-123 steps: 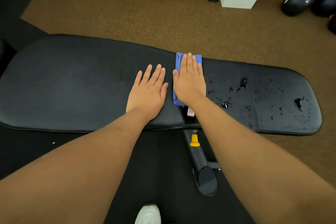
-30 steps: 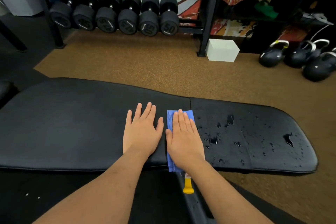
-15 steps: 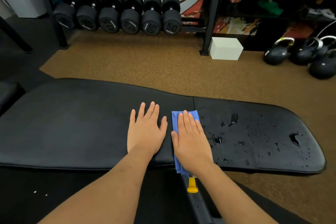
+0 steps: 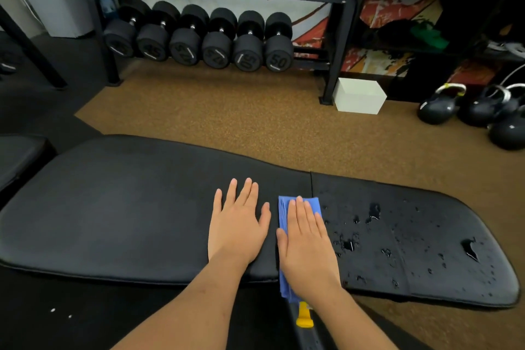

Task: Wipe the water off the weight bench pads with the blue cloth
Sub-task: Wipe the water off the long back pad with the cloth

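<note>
Blue cloth (image 4: 284, 209) flat under right hand (image 4: 308, 247), left hand (image 4: 237, 229) beside

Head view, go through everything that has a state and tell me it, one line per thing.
right hand: flat, fingers straight, pressing on the blue cloth.
left hand: flat, fingers spread, resting on the long pad.
blue cloth: folded, lying over the seam between the pads.
long pad: looks dry.
short pad: wet, dotted with water drops.
dumbbells: racked.
kettlebells: standing on the floor.
</note>
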The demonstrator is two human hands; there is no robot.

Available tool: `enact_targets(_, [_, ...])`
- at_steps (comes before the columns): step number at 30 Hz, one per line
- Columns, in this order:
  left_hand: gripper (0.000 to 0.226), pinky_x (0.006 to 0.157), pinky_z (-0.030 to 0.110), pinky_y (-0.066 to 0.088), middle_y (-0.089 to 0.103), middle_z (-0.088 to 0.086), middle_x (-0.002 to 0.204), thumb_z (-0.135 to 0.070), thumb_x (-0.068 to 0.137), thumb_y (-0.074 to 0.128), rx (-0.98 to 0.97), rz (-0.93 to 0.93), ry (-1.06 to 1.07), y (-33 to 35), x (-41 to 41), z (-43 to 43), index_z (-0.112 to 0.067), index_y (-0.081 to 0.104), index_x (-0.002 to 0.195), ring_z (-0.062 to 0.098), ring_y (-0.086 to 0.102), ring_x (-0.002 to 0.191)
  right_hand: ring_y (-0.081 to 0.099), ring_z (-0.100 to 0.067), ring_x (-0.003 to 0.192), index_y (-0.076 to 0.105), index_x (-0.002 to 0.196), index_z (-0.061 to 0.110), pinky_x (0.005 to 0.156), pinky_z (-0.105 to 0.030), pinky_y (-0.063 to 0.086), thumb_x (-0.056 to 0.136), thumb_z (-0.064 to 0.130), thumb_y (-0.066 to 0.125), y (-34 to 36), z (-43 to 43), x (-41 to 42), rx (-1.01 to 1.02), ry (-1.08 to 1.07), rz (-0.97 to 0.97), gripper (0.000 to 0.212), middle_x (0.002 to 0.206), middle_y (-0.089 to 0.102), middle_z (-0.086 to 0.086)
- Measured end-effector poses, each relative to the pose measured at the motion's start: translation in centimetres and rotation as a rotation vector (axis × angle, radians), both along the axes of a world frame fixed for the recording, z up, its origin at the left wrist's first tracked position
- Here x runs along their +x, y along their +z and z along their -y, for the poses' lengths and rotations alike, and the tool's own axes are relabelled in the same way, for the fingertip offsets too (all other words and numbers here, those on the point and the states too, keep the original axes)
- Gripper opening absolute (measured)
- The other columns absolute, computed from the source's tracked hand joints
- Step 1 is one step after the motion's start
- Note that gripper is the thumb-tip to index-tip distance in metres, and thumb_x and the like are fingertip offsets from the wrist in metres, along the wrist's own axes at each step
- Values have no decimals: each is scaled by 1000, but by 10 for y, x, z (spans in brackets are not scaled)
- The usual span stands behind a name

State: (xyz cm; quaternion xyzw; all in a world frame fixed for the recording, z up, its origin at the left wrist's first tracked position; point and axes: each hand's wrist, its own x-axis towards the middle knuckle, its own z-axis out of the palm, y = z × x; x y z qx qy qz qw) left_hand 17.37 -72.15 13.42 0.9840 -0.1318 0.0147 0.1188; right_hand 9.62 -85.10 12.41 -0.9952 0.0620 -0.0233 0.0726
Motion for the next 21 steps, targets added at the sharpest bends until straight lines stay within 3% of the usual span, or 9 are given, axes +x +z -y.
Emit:
enact_targets(3, [63, 126, 44, 0, 7, -11, 168, -55, 104, 14, -4, 9, -7, 2, 2, 2, -28, 12, 161, 15, -6, 155, -12, -18, 152, -9, 157, 10, 122, -36, -8, 96, 47, -8, 5, 12, 27, -11, -9, -29, 70, 165, -13, -6])
enact_targets(8, [63, 126, 45, 1, 9, -10, 168, -55, 104, 15, 18, 6, -17, 2, 4, 1, -27, 15, 161, 16, -4, 155, -13, -18, 152, -9, 157, 8, 124, -36, -7, 106, 42, 9, 8, 27, 80, -21, -44, -83, 63, 166, -12, -8])
enact_targets(14, [64, 126, 45, -1, 9, -10, 168, -55, 104, 14, -7, -3, -20, 1, 2, 0, -26, 14, 161, 16, -5, 155, -12, -15, 152, -12, 154, 13, 123, -34, -7, 96, 50, -6, 4, 16, 2, -17, 26, -32, 68, 163, -14, -2])
enact_targets(21, [64, 126, 46, 1, 11, -9, 168, -55, 104, 16, 2, 2, -16, -2, 4, 0, -26, 16, 161, 17, -2, 156, -11, -18, 153, -6, 158, 9, 125, -36, -4, 106, 43, 13, 4, 41, 80, -5, -39, -87, 64, 166, -10, -8])
